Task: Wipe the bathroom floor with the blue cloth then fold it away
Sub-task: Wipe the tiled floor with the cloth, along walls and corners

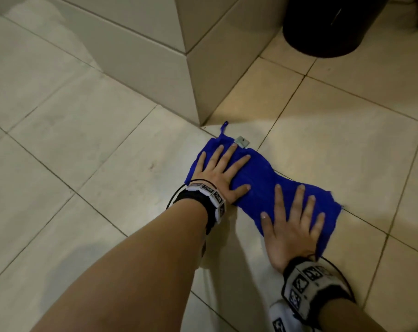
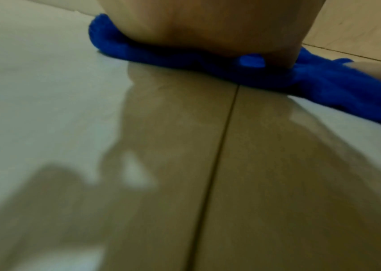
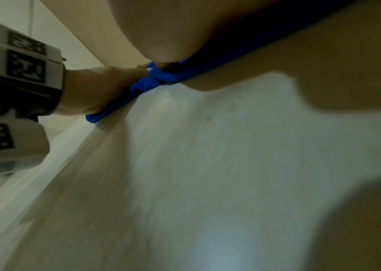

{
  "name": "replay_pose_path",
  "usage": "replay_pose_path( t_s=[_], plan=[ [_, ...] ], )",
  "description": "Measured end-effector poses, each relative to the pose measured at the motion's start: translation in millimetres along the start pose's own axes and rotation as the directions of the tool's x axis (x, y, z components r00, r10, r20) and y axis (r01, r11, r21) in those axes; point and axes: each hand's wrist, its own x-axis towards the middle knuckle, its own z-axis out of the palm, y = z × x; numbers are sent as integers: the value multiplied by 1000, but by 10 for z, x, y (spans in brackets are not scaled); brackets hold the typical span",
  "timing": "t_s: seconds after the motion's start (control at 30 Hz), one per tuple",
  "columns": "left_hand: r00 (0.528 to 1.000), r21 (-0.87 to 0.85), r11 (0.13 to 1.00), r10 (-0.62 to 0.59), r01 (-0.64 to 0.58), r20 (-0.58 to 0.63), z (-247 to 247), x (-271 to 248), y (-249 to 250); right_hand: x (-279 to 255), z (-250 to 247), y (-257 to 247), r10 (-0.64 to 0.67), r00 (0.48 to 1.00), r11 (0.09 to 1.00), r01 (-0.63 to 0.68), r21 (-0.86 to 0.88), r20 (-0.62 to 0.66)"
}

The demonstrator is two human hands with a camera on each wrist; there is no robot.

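The blue cloth [image 1: 263, 180] lies spread on the tiled floor [image 1: 83, 140], narrowed in its middle, with a small grey tag [image 1: 242, 141] and a loop at its far edge. My left hand [image 1: 221, 171] presses flat on the cloth's far left part, fingers straight and spread. On the near right part my right hand [image 1: 291, 221] lies flat too, fingers spread. In the left wrist view the heel of the left hand [image 2: 207, 27] sits on the bunched cloth [image 2: 161, 55]. The right wrist view shows the cloth's edge [image 3: 147, 82] under my left hand [image 3: 96, 88].
A tiled wall corner [image 1: 191, 68] juts out just beyond the cloth. A dark round bin [image 1: 330, 25] stands at the far right. Open tiled floor stretches to the left and right of the cloth.
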Motion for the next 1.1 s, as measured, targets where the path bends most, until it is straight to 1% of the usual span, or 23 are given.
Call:
replay_pose_path(
  t_s=[0.1, 0.17, 0.33, 0.4, 0.5, 0.63, 0.77, 0.87, 0.97, 1.1],
  plan=[
    [1000, -14, 1000, -26, 26, -17, -72, 147, -67, 191, -143, -39, -4, 995, 999, 7, -32, 95],
    [998, -18, 999, -42, 42, -40, -103, 225, -124, 333, -233, -79, -23, 993, 998, 30, -52, 119],
    [995, -37, 996, -84, 82, -58, -203, 411, -262, 671, -357, -136, -66, 989, 995, 75, -64, 130],
    [991, -42, 994, -103, 100, -89, -210, 472, -285, 766, -381, -161, -73, 990, 994, 82, -75, 121],
    [982, -56, 990, -138, 132, -125, -193, 499, -288, 821, -401, -193, -94, 992, 992, 100, -79, 84],
    [981, -70, 988, -145, 137, -125, -204, 456, -254, 795, -402, -190, -107, 993, 990, 111, -84, 52],
    [973, -131, 976, -191, 174, -129, -67, 197, -247, 801, -380, -186, -117, 993, 989, 120, -88, 33],
    [969, -141, 968, -221, 205, -110, 52, -129, -281, 734, -367, -189, -160, 985, 983, 164, -78, 60],
    [962, -160, 955, -262, 248, -74, 125, -418, -358, 525, -287, -237, -264, 963, 956, 268, -121, 51],
    [953, -162, 944, -299, 288, -47, 210, -730, -611, 155, -182, -518, -282, 953, 943, 297, -151, 114]
  ],
)
